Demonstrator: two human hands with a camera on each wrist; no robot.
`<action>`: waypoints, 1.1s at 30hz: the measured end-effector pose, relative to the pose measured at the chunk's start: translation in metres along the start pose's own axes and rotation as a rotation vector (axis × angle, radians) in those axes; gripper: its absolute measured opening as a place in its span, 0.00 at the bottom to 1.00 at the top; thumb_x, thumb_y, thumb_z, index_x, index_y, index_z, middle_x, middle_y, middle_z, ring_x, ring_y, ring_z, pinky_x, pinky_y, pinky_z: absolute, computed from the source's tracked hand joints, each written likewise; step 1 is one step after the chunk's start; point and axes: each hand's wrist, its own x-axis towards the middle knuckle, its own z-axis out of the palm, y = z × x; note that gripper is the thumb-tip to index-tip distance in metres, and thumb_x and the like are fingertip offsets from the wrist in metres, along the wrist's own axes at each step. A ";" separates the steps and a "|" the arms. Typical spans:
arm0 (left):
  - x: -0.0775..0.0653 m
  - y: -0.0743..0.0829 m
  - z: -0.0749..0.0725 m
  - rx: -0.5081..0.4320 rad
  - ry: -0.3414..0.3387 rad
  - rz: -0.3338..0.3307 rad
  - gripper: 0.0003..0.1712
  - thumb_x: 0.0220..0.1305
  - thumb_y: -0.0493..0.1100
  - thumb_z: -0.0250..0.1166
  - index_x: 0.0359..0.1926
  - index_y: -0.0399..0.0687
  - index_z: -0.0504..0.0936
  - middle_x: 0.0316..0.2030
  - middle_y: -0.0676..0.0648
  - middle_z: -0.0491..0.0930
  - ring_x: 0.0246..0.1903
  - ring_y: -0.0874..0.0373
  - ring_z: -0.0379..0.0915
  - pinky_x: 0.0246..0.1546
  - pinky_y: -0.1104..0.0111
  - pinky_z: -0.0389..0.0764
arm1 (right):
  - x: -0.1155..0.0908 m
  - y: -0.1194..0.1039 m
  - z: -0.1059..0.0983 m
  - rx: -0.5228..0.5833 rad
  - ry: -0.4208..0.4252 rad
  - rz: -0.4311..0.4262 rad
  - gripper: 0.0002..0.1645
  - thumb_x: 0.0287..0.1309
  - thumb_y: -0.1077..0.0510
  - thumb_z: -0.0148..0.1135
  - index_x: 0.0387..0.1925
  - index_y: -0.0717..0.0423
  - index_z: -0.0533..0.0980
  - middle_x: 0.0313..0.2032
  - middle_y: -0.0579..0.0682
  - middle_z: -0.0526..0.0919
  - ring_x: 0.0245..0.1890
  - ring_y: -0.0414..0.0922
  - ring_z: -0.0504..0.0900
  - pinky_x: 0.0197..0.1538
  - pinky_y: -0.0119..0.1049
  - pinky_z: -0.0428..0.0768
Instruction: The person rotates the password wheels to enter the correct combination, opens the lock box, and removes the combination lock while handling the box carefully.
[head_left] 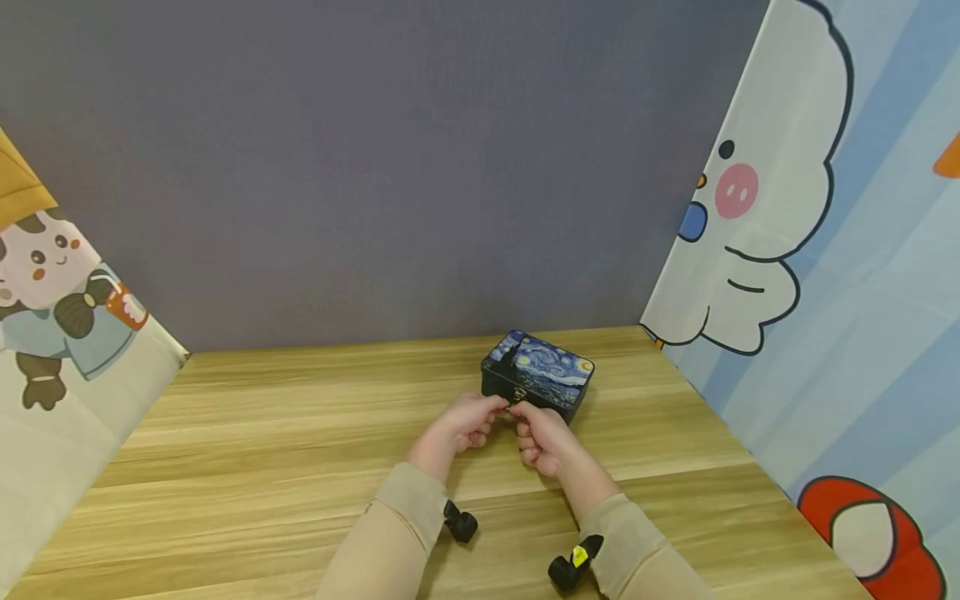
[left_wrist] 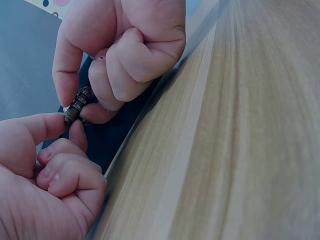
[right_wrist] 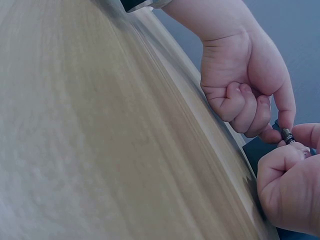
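A black box with a swirling blue night-sky painting on its lid stands at the back of the table, lid down. A gold clasp sits on its front. Just before the clasp, both hands pinch a small dark combination lock with number rings. My left hand holds one end between thumb and forefinger, other fingers curled in. From the other side my right hand pinches the lock's opposite end. In the right wrist view only a short piece of the lock shows between the fingertips.
The wood-grain table runs back to a grey panel. Cartoon-printed cloths border it at left and right. Small black cameras are strapped at both sleeve cuffs.
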 end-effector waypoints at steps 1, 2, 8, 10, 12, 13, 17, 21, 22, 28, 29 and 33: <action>0.000 0.000 0.000 0.000 0.000 0.000 0.13 0.65 0.45 0.64 0.30 0.40 0.74 0.14 0.56 0.58 0.12 0.65 0.50 0.13 0.74 0.55 | 0.000 0.000 0.000 0.000 0.000 0.000 0.09 0.63 0.56 0.60 0.29 0.52 0.70 0.15 0.40 0.57 0.12 0.33 0.53 0.14 0.25 0.52; 0.001 -0.001 0.000 0.001 0.000 0.000 0.13 0.65 0.45 0.64 0.30 0.40 0.74 0.14 0.56 0.58 0.12 0.65 0.50 0.13 0.74 0.55 | 0.000 0.000 0.000 0.000 -0.001 0.001 0.09 0.63 0.56 0.60 0.29 0.52 0.70 0.15 0.40 0.57 0.12 0.33 0.53 0.14 0.26 0.52; 0.001 -0.001 0.000 0.001 0.002 -0.001 0.13 0.65 0.45 0.64 0.30 0.40 0.75 0.14 0.56 0.58 0.12 0.65 0.50 0.13 0.74 0.55 | 0.000 0.001 -0.001 -0.001 0.000 0.005 0.09 0.63 0.56 0.59 0.29 0.52 0.70 0.15 0.40 0.57 0.12 0.33 0.52 0.14 0.25 0.52; 0.001 -0.001 0.000 0.002 0.001 -0.003 0.13 0.65 0.45 0.64 0.30 0.40 0.74 0.14 0.56 0.58 0.12 0.65 0.50 0.13 0.74 0.56 | 0.001 0.001 -0.001 -0.004 0.002 0.006 0.09 0.63 0.56 0.59 0.29 0.52 0.70 0.15 0.40 0.57 0.12 0.33 0.52 0.14 0.26 0.52; 0.001 -0.001 0.000 0.003 0.000 -0.005 0.13 0.65 0.45 0.64 0.30 0.40 0.74 0.14 0.56 0.58 0.12 0.65 0.50 0.12 0.74 0.56 | 0.001 0.001 -0.001 -0.007 0.004 0.006 0.09 0.62 0.55 0.60 0.29 0.52 0.70 0.15 0.40 0.57 0.12 0.33 0.53 0.14 0.26 0.52; 0.001 -0.001 0.000 0.004 0.002 -0.005 0.13 0.65 0.45 0.64 0.29 0.41 0.74 0.14 0.56 0.58 0.12 0.65 0.50 0.12 0.74 0.56 | 0.002 0.001 -0.001 -0.008 0.004 0.006 0.09 0.62 0.55 0.60 0.29 0.52 0.70 0.15 0.40 0.57 0.12 0.33 0.53 0.14 0.26 0.52; 0.002 0.000 0.000 0.004 0.007 -0.008 0.13 0.65 0.45 0.64 0.28 0.42 0.74 0.14 0.56 0.58 0.12 0.65 0.50 0.12 0.74 0.57 | 0.002 0.000 -0.001 -0.014 0.000 0.009 0.09 0.62 0.55 0.60 0.29 0.52 0.70 0.15 0.40 0.57 0.12 0.34 0.53 0.15 0.26 0.52; 0.003 0.000 -0.001 0.001 0.005 -0.006 0.13 0.65 0.45 0.65 0.28 0.43 0.74 0.14 0.56 0.59 0.12 0.65 0.50 0.13 0.74 0.56 | 0.003 -0.001 -0.001 -0.014 -0.002 0.014 0.10 0.62 0.55 0.60 0.27 0.51 0.69 0.15 0.39 0.56 0.12 0.34 0.52 0.14 0.26 0.52; 0.003 0.000 -0.001 0.001 0.004 -0.005 0.13 0.65 0.45 0.65 0.27 0.43 0.75 0.14 0.56 0.58 0.12 0.65 0.50 0.13 0.74 0.56 | 0.003 -0.001 -0.001 -0.015 -0.001 0.013 0.11 0.62 0.55 0.60 0.27 0.51 0.69 0.15 0.39 0.56 0.12 0.34 0.52 0.14 0.26 0.52; 0.002 0.001 0.000 0.006 0.008 -0.003 0.13 0.66 0.45 0.65 0.27 0.43 0.74 0.15 0.56 0.58 0.12 0.65 0.49 0.13 0.74 0.56 | 0.004 -0.001 -0.001 -0.009 0.001 0.017 0.11 0.62 0.55 0.60 0.26 0.50 0.69 0.15 0.39 0.56 0.11 0.34 0.53 0.14 0.26 0.52; 0.001 0.002 0.000 0.008 0.009 -0.002 0.14 0.66 0.45 0.65 0.27 0.43 0.74 0.15 0.56 0.58 0.12 0.65 0.49 0.13 0.74 0.55 | 0.004 -0.001 -0.001 -0.009 0.002 0.018 0.11 0.62 0.55 0.60 0.26 0.50 0.69 0.15 0.39 0.56 0.11 0.34 0.53 0.14 0.26 0.52; 0.000 0.001 0.001 0.012 0.009 -0.003 0.14 0.67 0.45 0.64 0.27 0.44 0.74 0.15 0.56 0.58 0.12 0.65 0.49 0.13 0.73 0.55 | 0.004 0.000 -0.002 -0.013 0.005 0.017 0.11 0.62 0.55 0.60 0.27 0.50 0.69 0.15 0.39 0.56 0.12 0.34 0.53 0.15 0.26 0.52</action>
